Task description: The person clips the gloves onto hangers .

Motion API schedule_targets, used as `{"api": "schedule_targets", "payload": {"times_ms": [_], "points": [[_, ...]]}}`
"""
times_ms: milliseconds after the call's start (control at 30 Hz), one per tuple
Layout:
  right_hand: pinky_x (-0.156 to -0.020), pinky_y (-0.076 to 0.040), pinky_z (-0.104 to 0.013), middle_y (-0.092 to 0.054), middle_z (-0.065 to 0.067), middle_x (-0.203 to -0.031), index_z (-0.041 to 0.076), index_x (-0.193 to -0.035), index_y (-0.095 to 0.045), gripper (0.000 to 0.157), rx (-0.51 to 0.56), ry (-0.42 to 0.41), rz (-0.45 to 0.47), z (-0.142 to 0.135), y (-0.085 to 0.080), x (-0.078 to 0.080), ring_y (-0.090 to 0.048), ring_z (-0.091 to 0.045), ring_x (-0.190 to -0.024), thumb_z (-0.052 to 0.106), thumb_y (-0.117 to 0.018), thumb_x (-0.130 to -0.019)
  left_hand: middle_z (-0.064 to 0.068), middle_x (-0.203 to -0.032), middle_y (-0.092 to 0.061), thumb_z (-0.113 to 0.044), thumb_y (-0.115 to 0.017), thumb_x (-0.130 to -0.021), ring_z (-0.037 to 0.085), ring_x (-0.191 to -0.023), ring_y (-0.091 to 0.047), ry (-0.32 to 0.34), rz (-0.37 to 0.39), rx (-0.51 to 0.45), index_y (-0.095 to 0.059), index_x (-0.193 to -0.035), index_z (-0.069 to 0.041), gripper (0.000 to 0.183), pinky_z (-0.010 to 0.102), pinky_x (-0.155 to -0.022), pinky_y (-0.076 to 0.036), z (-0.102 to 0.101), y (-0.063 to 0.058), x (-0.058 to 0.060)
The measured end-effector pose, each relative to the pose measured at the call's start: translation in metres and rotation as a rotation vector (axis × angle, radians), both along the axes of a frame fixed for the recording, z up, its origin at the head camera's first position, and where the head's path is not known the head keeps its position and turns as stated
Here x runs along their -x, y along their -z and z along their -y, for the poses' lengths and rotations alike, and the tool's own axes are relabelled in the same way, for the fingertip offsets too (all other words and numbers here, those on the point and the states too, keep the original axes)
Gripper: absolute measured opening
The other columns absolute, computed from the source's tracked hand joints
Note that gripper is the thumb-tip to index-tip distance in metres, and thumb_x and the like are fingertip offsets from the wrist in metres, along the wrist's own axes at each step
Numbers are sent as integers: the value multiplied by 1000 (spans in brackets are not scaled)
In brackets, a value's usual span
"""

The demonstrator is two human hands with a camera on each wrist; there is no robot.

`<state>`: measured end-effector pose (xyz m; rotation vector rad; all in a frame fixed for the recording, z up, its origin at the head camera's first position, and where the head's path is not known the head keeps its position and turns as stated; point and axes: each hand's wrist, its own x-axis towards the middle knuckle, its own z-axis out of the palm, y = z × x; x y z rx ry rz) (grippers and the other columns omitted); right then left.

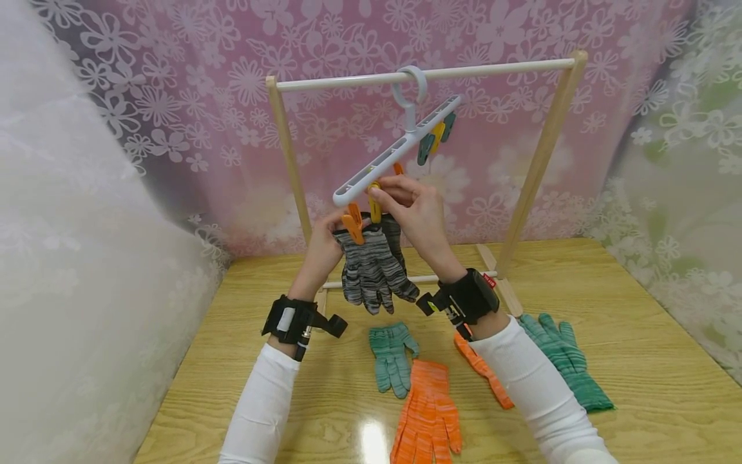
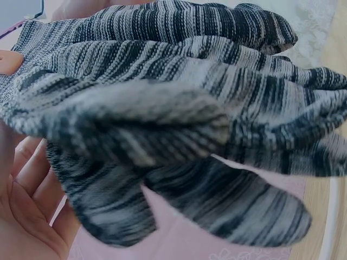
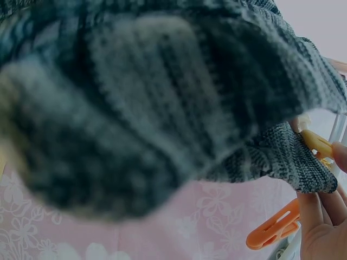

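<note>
In the head view, a black-and-grey knit glove point(image 1: 371, 267) hangs below the near end of a pale grey clip hanger point(image 1: 377, 164), and a second, darker one point(image 1: 394, 235) shows behind it. An orange clothespin point(image 1: 353, 225) bites the glove's cuff. My left hand point(image 1: 326, 245) holds the cuff from the left; its fingers are partly hidden behind the knit. With thumb and fingers, my right hand point(image 1: 420, 216) pinches a yellow clothespin point(image 1: 375, 205) at the cuff. The right wrist view shows this yellow clothespin point(image 3: 316, 143) against the glove edge, with another orange clothespin point(image 3: 274, 225) nearby.
The hanger hooks over a white rod point(image 1: 493, 71) on a wooden frame point(image 1: 545, 154). Green and yellow clothespins point(image 1: 437, 136) hang at its far end. On the table point(image 1: 232, 386) lie a small green glove point(image 1: 391, 357), orange gloves point(image 1: 430, 406) and a larger green glove point(image 1: 570, 361).
</note>
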<state>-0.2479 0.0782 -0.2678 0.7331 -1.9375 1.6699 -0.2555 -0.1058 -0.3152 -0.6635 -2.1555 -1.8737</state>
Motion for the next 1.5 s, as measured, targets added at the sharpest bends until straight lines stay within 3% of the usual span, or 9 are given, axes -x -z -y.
{"api": "schedule_targets", "payload": {"times_ms": [33, 267, 400, 533, 900, 1100, 1333, 1433, 1500], "points": [[-83, -60, -28, -76, -18, -107, -2, -116, -73, 24, 0, 3, 0, 0, 0, 0, -74, -20, -98, 9, -73, -95, 28, -119, -69, 11, -56, -97, 24, -106, -69, 8, 0, -13, -64, -129, 7, 34, 27, -84, -47, 0, 0, 0], [-85, -59, -30, -76, -18, -106, -3, -115, -74, 23, -4, 10, -2, 0, -1, 1, -75, -22, -98, 9, -73, -95, 32, -113, -69, 21, -47, -92, 37, -117, -66, 22, -15, -38, -60, -136, 6, 48, 39, -107, -48, -1, 0, 0], [-90, -58, -33, -76, -18, -106, -3, -114, -74, 23, 0, 6, 1, 0, -1, 0, -74, -20, -99, 9, -72, -95, 32, -113, -69, 27, -43, -87, 22, -106, -72, -9, -27, -49, -56, -140, 5, 59, 26, -91, -50, -2, -1, 0], [-90, -58, -34, -76, -18, -106, -2, -115, -74, 23, 1, 2, -3, 0, 0, 1, -74, -20, -99, 9, -73, -95, 33, -110, -70, 23, -50, -91, 6, -91, -70, -31, -32, -65, -56, -141, 5, 53, 20, -77, -49, -3, -1, 2], [-93, -57, -35, -73, -18, -116, 2, -127, -69, 37, -5, -34, 116, -3, 3, 0, -72, -27, -106, 11, -77, -92, 34, -116, -67, 11, -58, -96, 3, -89, -69, -7, -27, -97, -53, -143, 4, 48, 22, -67, -46, -2, 2, 3], [-95, -56, -34, -73, -18, -118, 2, -130, -67, 40, -19, -47, 125, -4, 5, 0, -71, -26, -108, 13, -76, -93, 32, -113, -69, 11, -58, -97, 6, -91, -69, -19, -24, -73, -56, -140, 6, 43, 22, -75, -48, -2, 5, 5], [-93, -57, -35, -72, -17, -121, 2, -133, -66, 41, -34, -48, 94, -6, 7, 0, -70, -25, -109, 10, -75, -93, 31, -119, -67, 21, -46, -91, 33, -119, -63, -37, 4, -49, -59, -136, 6, 49, 32, -100, -44, -3, 9, 6], [-93, -57, -35, -71, -17, -121, 2, -133, -66, 41, -32, -54, 84, -8, 8, 0, -70, -26, -109, 9, -75, -93, 28, -119, -68, 20, -46, -92, 32, -120, -60, -56, -7, -23, -63, -130, 6, 44, 34, -97, -41, -2, 12, 6], [-93, -56, -35, -71, -17, -121, 2, -133, -66, 41, -32, -61, 80, -8, 9, 0, -70, -26, -109, 9, -75, -93, 26, -122, -67, 22, -43, -89, 28, -109, -60, -67, -12, 2, -64, -130, 5, 49, 33, -82, -41, -2, 14, 7]]}}
